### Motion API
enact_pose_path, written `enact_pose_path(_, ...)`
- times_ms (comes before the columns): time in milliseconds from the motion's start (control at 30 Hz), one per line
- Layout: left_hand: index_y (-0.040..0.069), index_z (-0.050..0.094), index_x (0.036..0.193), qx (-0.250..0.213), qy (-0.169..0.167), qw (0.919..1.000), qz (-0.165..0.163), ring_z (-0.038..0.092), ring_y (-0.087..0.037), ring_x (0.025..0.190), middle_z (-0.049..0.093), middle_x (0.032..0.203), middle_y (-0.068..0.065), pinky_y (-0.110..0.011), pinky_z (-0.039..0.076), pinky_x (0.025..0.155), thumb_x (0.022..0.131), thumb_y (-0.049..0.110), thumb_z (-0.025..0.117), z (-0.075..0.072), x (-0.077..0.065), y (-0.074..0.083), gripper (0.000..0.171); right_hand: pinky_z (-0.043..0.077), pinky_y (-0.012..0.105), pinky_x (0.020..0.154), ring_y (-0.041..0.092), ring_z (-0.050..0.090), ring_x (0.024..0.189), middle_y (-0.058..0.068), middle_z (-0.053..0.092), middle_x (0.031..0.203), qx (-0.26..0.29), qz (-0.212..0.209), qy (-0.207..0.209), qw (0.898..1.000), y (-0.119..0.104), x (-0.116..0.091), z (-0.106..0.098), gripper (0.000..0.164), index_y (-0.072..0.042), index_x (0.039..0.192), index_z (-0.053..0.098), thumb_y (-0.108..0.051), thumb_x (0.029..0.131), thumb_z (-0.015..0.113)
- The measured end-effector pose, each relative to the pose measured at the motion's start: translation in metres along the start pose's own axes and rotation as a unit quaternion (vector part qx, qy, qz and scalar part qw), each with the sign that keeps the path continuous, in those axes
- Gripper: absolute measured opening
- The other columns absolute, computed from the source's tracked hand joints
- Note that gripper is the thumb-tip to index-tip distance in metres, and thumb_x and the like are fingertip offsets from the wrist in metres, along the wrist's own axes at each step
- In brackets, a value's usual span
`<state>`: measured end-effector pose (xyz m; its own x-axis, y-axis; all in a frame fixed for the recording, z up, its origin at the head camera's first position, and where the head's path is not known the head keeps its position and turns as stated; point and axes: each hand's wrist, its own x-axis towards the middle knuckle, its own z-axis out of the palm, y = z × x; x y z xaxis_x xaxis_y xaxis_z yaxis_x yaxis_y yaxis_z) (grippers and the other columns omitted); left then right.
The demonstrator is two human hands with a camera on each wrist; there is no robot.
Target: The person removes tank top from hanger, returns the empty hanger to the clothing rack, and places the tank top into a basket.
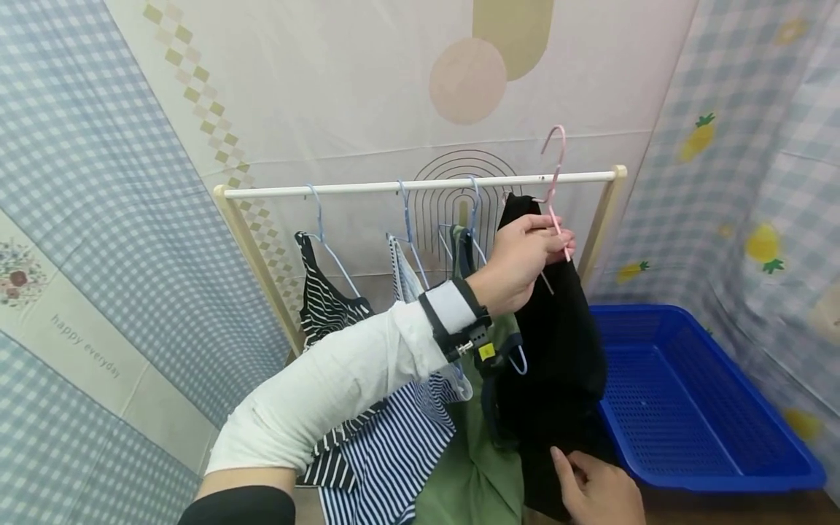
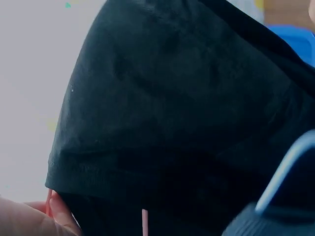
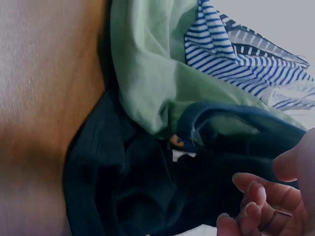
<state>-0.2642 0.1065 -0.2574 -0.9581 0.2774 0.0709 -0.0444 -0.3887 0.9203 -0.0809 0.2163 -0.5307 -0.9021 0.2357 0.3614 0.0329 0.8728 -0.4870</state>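
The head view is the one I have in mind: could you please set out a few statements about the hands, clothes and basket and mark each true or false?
1. The left hand holds the pink hanger. True.
2. The right hand grips the white rail. False: it is low down, by the black garment.
3. The green garment is between the blue-and-white striped garment and the black garment. True.
4. The blue basket is left of the black garment. False: it is to the right.
5. The leftmost hanging garment is plain pink. False: it is a black-and-white striped garment.
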Motion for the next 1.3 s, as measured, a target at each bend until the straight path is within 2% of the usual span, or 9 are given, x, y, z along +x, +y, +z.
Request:
enact_pose_path(167,-0.002,0.067,0.116,-0.013,-0.009,0.9999,-0.006,0.068,-0.014,0.083,0.071,0.129,-0.034,-0.027,0.066,0.086,0.098,-0.014,0.063,-0.004,-0.016,0.0,0.022,0.012,0.025,0.059,0.002,0.009,0.06,-0.007,0.024,0.063,0.0,0.007,0.02,1.0,0.003,0.007,-0.007,0.051,-0.021,0.064,0.038,-0.029,0.106,0.065)
enact_pose_path(367,-0.001,0.068,0.115,-0.03,-0.013,0.9993,-0.016,0.07,-0.016,0.084,0.072,0.128,-0.034,-0.028,0.066,0.086,0.098,-0.014,0.063,-0.009,-0.029,-0.006,0.022,0.016,0.024,0.06,0.001,0.014,0.058,-0.008,0.026,0.063,0.0,-0.019,0.073,0.997,0.01,0.019,-0.023,0.049,-0.022,0.064,0.038,-0.02,0.101,0.07)
enact_pose_path(467,-0.003,0.067,0.118,-0.038,-0.019,0.9989,-0.021,0.07,-0.017,0.085,0.071,0.128,-0.036,-0.026,0.065,0.084,0.098,-0.015,0.062,-0.012,-0.036,-0.01,0.024,0.018,0.025,0.061,0.002,0.019,0.056,-0.008,0.03,0.061,-0.007,-0.005,0.08,0.997,0.013,0.025,-0.035,0.047,-0.022,0.064,0.038,-0.019,0.1,0.068)
enact_pose_path(600,-0.006,0.066,0.121,-0.029,-0.039,0.9987,-0.012,0.071,-0.015,0.082,0.07,0.126,-0.039,-0.023,0.065,0.079,0.098,-0.015,0.062,-0.014,-0.049,-0.021,0.025,0.027,0.027,0.058,0.001,0.03,0.056,-0.006,0.047,0.061,-0.009,0.016,0.09,0.996,0.017,0.032,-0.047,0.036,-0.02,0.065,0.057,-0.019,0.098,0.07)
enact_pose_path(667,-0.007,0.066,0.123,-0.017,-0.054,0.9984,-0.002,0.07,-0.013,0.08,0.069,0.124,-0.04,-0.024,0.066,0.08,0.098,-0.014,0.062,-0.014,-0.057,-0.029,0.026,0.032,0.027,0.057,-0.002,0.035,0.057,-0.005,0.054,0.063,-0.008,0.014,0.1,0.995,0.018,0.035,-0.05,0.03,-0.019,0.07,0.067,-0.021,0.098,0.073)
enact_pose_path(767,-0.007,0.066,0.124,-0.009,-0.068,0.9976,0.004,0.071,-0.01,0.08,0.069,0.121,-0.041,-0.024,0.066,0.082,0.099,-0.014,0.062,-0.012,-0.068,-0.043,0.027,0.035,0.026,0.056,-0.004,0.037,0.058,-0.003,0.057,0.063,-0.009,0.003,0.109,0.994,0.021,0.037,-0.053,0.025,-0.015,0.074,0.073,-0.022,0.098,0.075)
enact_pose_path(1000,0.003,0.069,0.122,0.022,-0.077,0.9968,-0.002,0.075,-0.015,0.091,0.076,0.113,-0.027,-0.026,0.067,0.086,0.101,-0.008,0.064,-0.013,-0.088,-0.07,0.025,0.035,0.024,0.053,-0.007,0.038,0.057,-0.004,0.06,0.064,-0.006,0.005,0.1,0.995,0.026,0.035,-0.052,0.026,-0.013,0.077,0.075,-0.027,0.099,0.074)
enact_pose_path(1300,0.007,0.07,0.117,0.032,-0.059,0.9976,-0.019,0.076,-0.014,0.091,0.078,0.107,-0.016,-0.027,0.067,0.087,0.1,-0.007,0.066,-0.012,-0.094,-0.083,0.022,0.029,0.02,0.053,-0.006,0.035,0.057,-0.004,0.056,0.062,-0.001,-0.011,0.116,0.993,0.026,0.033,-0.053,0.027,-0.012,0.073,0.072,-0.023,0.098,0.076)
